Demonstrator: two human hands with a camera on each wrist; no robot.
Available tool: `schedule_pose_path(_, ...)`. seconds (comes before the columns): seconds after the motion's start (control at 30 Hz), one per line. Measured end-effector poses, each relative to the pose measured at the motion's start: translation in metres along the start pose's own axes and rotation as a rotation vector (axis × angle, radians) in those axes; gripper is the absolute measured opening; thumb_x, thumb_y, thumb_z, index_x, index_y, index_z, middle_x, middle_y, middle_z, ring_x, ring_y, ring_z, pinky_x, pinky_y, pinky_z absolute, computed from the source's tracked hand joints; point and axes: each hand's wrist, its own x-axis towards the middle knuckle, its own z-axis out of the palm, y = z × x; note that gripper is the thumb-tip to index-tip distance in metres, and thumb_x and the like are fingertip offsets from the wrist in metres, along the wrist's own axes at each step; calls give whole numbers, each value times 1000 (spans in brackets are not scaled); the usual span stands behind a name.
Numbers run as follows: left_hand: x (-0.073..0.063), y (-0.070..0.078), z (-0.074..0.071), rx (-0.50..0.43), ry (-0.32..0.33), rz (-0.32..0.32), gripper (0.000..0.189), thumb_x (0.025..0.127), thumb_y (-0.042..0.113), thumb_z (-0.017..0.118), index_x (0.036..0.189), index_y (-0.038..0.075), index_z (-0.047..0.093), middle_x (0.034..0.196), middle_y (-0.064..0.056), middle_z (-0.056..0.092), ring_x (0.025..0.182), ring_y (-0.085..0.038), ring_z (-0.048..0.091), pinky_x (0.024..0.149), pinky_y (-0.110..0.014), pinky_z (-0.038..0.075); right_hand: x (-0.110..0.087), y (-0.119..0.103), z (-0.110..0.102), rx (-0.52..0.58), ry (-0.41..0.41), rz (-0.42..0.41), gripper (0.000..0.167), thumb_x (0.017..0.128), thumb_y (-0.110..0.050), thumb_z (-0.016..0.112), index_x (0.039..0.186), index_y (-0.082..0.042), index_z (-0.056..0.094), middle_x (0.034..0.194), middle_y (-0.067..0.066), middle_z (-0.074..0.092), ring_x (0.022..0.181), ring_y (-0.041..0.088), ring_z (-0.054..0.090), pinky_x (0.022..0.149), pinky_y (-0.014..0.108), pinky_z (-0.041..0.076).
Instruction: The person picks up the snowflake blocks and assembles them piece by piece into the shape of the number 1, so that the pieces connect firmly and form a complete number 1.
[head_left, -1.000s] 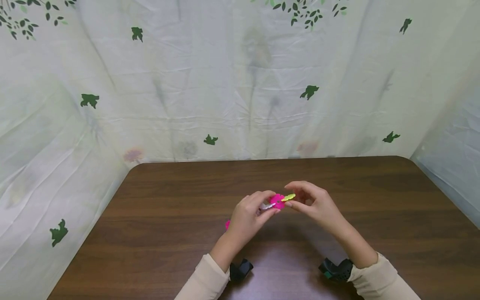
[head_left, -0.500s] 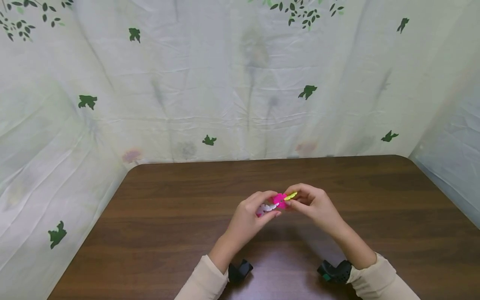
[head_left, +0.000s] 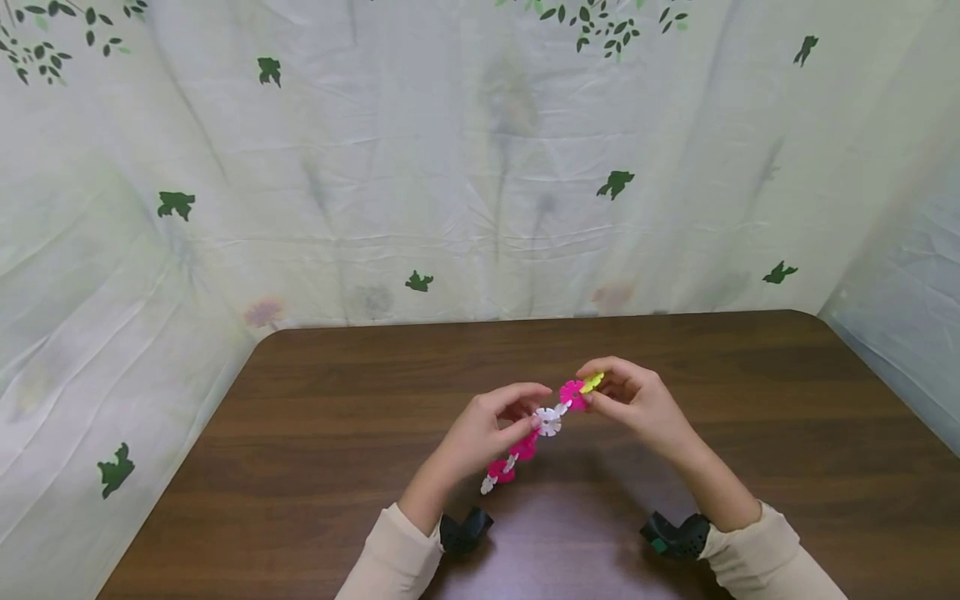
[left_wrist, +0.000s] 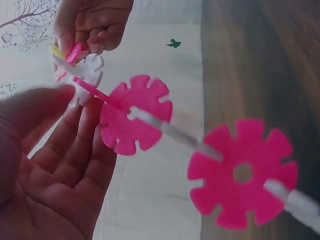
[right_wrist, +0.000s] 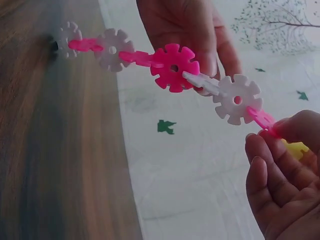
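A chain of notched snowflake discs (head_left: pixel 522 447), pink and white by turns, slants in the air between both hands. At its upper right end sits a yellow disc (head_left: pixel 592 382). My right hand (head_left: pixel 637 404) pinches the pink disc beside the yellow one between thumb and fingers; the yellow one is partly hidden behind that hand in the right wrist view. Around the middle of the chain, my left hand (head_left: pixel 480 429) has its thumb against one disc and its fingers behind. Beyond it, two pink discs (left_wrist: pixel 212 195) joined by white ones lead down toward the left wrist camera.
Below the hands spreads a brown wooden table (head_left: pixel 337 467). A pale curtain (head_left: pixel 450 167) with green bird and leaf prints hangs along its far edge and sides. Black wrist cameras (head_left: pixel 465 531) sit on both wrists near the tabletop.
The left hand has slid back down and left along the chain, uncovering several discs it hid before. The right hand has moved slightly up and right with the pink and yellow end.
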Motion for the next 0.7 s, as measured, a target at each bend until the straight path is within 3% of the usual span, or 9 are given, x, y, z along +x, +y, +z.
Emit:
schedule_pose_path(0.17,1,-3,5,-44,10,19,35,81,-7,60,116,-5,53,85,-15,63,74,-24,58,67,-27,48,3,0,3,5,55,-37,42,79,11,61,117,3,47,80,16,59,70,19,59,60,27,50)
schedule_pose_path(0.3,2,-6,11,-120,35,23,45,81,-7,61,123,-3,47,82,-16,61,72,-26,59,64,-27,48,7,-1,8,36,117,-40,32,80,11,60,108,5,46,82,15,61,73,17,59,63,26,49)
schedule_pose_path(0.47,3,-8,17,-203,59,3,58,80,-8,61,132,-2,37,83,-18,60,75,-31,60,70,-32,50,11,0,12,28,136,-43,19,80,8,61,98,3,56,84,13,61,74,17,58,59,27,48)
schedule_pose_path(0.7,4,-10,22,-256,113,-21,63,79,-8,62,135,1,35,83,-18,59,74,-29,61,70,-28,50,16,5,17,61,119,-42,22,81,8,60,102,2,59,84,14,61,73,20,59,60,28,49)
